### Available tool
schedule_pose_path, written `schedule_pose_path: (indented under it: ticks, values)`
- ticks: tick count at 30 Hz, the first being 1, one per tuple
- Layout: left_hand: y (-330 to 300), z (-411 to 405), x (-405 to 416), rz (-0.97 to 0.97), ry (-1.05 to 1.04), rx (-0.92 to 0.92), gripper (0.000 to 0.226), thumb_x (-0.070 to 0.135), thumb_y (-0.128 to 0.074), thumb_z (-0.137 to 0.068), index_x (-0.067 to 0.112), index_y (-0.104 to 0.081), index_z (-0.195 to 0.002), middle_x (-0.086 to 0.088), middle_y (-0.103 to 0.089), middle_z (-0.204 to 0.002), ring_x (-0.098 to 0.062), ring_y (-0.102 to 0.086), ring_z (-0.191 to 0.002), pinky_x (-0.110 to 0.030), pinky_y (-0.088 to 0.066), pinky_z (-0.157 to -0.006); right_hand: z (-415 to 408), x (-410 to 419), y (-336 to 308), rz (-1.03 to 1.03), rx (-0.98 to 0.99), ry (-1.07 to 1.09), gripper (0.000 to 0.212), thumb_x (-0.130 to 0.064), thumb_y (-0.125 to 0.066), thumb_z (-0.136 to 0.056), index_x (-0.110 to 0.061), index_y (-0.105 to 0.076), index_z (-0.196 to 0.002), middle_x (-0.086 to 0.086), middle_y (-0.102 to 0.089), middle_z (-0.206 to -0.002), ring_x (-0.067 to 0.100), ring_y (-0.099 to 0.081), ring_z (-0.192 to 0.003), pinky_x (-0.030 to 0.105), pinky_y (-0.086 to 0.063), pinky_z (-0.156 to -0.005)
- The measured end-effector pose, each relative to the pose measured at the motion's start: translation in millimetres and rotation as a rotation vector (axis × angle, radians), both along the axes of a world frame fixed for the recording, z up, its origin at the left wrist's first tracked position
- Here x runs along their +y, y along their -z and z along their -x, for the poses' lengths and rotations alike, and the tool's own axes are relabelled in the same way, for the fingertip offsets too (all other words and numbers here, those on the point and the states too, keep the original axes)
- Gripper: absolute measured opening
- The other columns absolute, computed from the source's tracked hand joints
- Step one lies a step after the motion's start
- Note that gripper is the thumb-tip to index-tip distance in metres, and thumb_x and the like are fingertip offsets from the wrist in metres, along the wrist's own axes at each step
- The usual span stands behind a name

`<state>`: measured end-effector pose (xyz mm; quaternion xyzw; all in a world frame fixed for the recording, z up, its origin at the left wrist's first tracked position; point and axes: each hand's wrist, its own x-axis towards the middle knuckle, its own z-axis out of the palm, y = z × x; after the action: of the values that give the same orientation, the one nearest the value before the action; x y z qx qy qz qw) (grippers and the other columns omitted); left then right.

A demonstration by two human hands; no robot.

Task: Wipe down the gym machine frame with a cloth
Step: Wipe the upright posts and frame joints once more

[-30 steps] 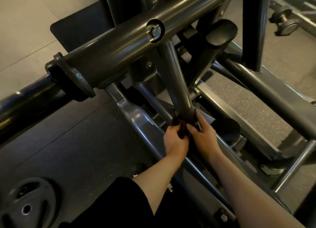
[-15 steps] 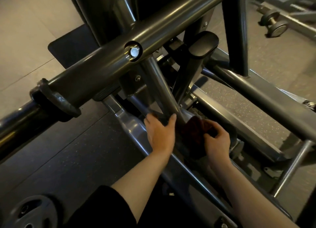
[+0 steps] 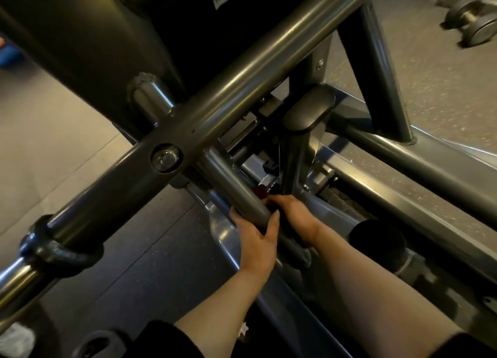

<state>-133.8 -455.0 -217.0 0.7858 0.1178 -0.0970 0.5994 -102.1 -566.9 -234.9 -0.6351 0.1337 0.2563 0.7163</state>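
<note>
in the middle of the frame, a little below center, your two hands meet on a slanted tube (image 3: pixel 236 193) of the gym machine frame (image 3: pixel 269 54). your left hand (image 3: pixel 258 239) is curled around the low end of that tube, with the thumb on the right side of it and the fingers going under on the left. your right hand (image 3: pixel 293 215) is curled too, just right of the tube. it looks like it is bunched around the cloth (image 3: pixel 261 191), but you can only see a small dark red bit of cloth poking out above the knuckles, so most of it is hidden.

here is what could go wrong. the spot is tight. there are brackets, bolts and a small red part just above your right hand, near the middle of the frame. the cloth could catch on one of those and pull out of your hand. your knuckles could also bump the dark post with the flat cap (image 3: pixel 309 110) up and right of them.

the light is dim and the metal is dark, so you could miss the back of the tube and think it is clean.

the big bar (image 3: pixel 107 193) running from lower left to upper right sits close to your head, so you could knock it if you lean in.
</note>
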Motion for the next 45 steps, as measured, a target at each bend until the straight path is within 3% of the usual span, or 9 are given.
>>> schedule_pose_path:
  ticks: [9,14,20,26,28,31,36,39,45]
  values:
    - [-2,-1,-4,-0.029,-0.017,0.009,0.072,0.008,-0.064,-0.090,0.009,-0.021,-0.147,0.018,-0.047,-0.108,0.021,-0.055,-0.092,0.000,-0.043,-0.079,43,-6,33,0.288,-0.110,0.188,0.023,-0.013,-0.056,-0.096,-0.027,-0.069,-0.109,-0.006,-0.064,-0.116,0.010,-0.059,-0.110,0.039,-0.047,-0.102]
    - [-5,0,-2,-0.079,-0.006,-0.027,0.071,0.012,-0.067,-0.088,0.002,-0.026,-0.145,0.000,-0.053,-0.120,-0.005,-0.054,-0.105,0.004,-0.040,-0.078,76,7,21,0.483,-0.145,0.456,0.026,-0.003,-0.065,-0.086,-0.023,-0.074,-0.100,-0.007,-0.069,-0.106,0.010,-0.062,-0.103,0.042,-0.050,-0.098]
    - [-8,37,27,0.282,0.028,0.192,0.047,0.042,-0.063,-0.086,0.033,-0.047,-0.129,0.011,-0.063,-0.118,-0.005,-0.060,-0.111,-0.022,-0.050,-0.092,106,52,-28,0.338,-0.260,0.718,0.028,0.003,-0.062,-0.084,-0.023,-0.074,-0.085,-0.007,-0.071,-0.092,0.009,-0.065,-0.093,0.041,-0.052,-0.092]
    - [-6,63,69,0.468,-0.083,0.305,0.033,0.027,-0.059,-0.091,0.027,-0.061,-0.123,-0.002,-0.068,-0.116,-0.019,-0.064,-0.110,-0.041,-0.051,-0.096,112,104,-37,0.101,-0.119,0.535,0.039,0.005,-0.050,-0.094,-0.025,-0.074,-0.088,0.000,-0.074,-0.091,0.013,-0.069,-0.095,0.028,-0.056,-0.085]
    - [4,44,82,0.360,-0.183,0.237,0.029,0.016,-0.056,-0.095,0.034,-0.062,-0.118,-0.003,-0.067,-0.117,-0.022,-0.063,-0.112,-0.045,-0.052,-0.096,106,115,-37,0.395,-0.242,0.550,0.037,0.002,-0.053,-0.094,-0.031,-0.069,-0.092,-0.012,-0.069,-0.093,0.001,-0.066,-0.093,0.018,-0.053,-0.083]
    - [16,-1,103,0.093,-0.228,-0.018,0.045,0.011,-0.056,-0.095,0.048,-0.052,-0.121,0.000,-0.058,-0.131,-0.021,-0.054,-0.123,-0.049,-0.045,-0.104,89,114,-28,0.835,-0.442,0.692,0.026,-0.006,-0.059,-0.090,-0.016,-0.063,-0.113,-0.002,-0.057,-0.108,0.016,-0.059,-0.099,0.025,-0.047,-0.083]
    - [26,-83,98,-0.422,0.182,-0.309,0.055,0.002,-0.064,-0.085,0.019,-0.051,-0.136,-0.004,-0.046,-0.142,-0.024,-0.035,-0.136,-0.043,-0.035,-0.112,65,113,-5,0.896,-0.354,0.498,0.077,-0.048,-0.053,-0.087,-0.024,-0.018,-0.151,0.008,-0.035,-0.148,0.024,-0.033,-0.136,0.048,-0.026,-0.115]
    - [42,-97,97,-0.771,0.328,-0.360,0.042,0.006,-0.064,-0.087,0.019,-0.062,-0.127,-0.005,-0.043,-0.141,-0.027,-0.032,-0.134,-0.041,-0.047,-0.099,65,114,10,0.911,-0.399,0.508,0.080,-0.043,-0.060,-0.088,-0.036,-0.009,-0.149,0.010,-0.032,-0.150,0.028,-0.031,-0.139,0.056,-0.025,-0.115]
    - [54,-77,111,-0.781,0.129,-0.161,0.041,0.009,-0.059,-0.090,0.018,-0.059,-0.130,-0.002,-0.050,-0.131,-0.025,-0.040,-0.121,-0.032,-0.041,-0.095,67,105,17,0.963,-0.462,0.486,0.085,-0.030,-0.070,-0.084,-0.027,-0.016,-0.151,0.011,-0.037,-0.147,0.029,-0.037,-0.135,0.058,-0.033,-0.110]
